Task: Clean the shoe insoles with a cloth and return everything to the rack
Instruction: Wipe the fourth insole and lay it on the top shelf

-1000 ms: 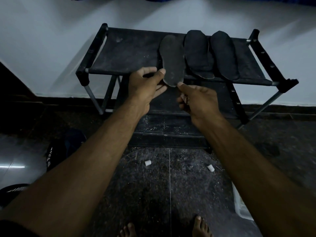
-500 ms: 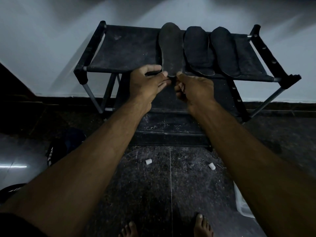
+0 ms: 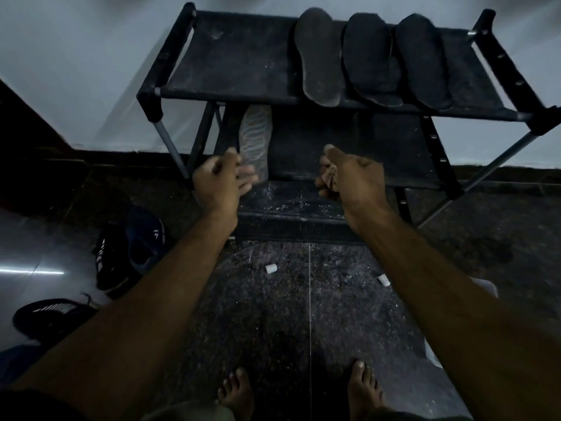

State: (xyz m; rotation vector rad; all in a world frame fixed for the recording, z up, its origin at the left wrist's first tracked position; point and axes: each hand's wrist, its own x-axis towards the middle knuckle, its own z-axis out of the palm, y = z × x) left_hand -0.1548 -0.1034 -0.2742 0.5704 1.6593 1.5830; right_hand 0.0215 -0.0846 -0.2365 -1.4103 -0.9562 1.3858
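- Insoles are lying in a row on the right half of the top shelf of the black rack point(image 3: 170, 56): the grey-black insole point(image 3: 317, 59) on the left, the middle insole point(image 3: 368, 56) just beside it, and the right insole point(image 3: 423, 59) at the end, their heels hanging a little over the shelf's front bar.
- The middle insole seems to be sitting on another dark piece beneath it; I cannot tell whether that is a second insole.
- A patterned insole point(image 3: 255, 135), pale with wavy lines, is lying on the left part of the lower shelf, running front to back.
- The left hand point(image 3: 220, 183) is hovering at the near end of the patterned insole, fingers blurred and loosely spread; whether they are touching the insole cannot be told, and they are gripping nothing that shows.
- The right hand point(image 3: 352, 177) is hanging in front of the lower shelf, thumb pointing forward, fingers loosely curled and holding nothing.
- Dark sneakers point(image 3: 127, 253) are sitting on the floor left of the rack, with another shoe point(image 3: 51, 314) nearer the camera.
- Two small white bits point(image 3: 271, 268) are lying on the speckled floor point(image 3: 273, 314) between the rack and the person's bare feet point(image 3: 236, 393).
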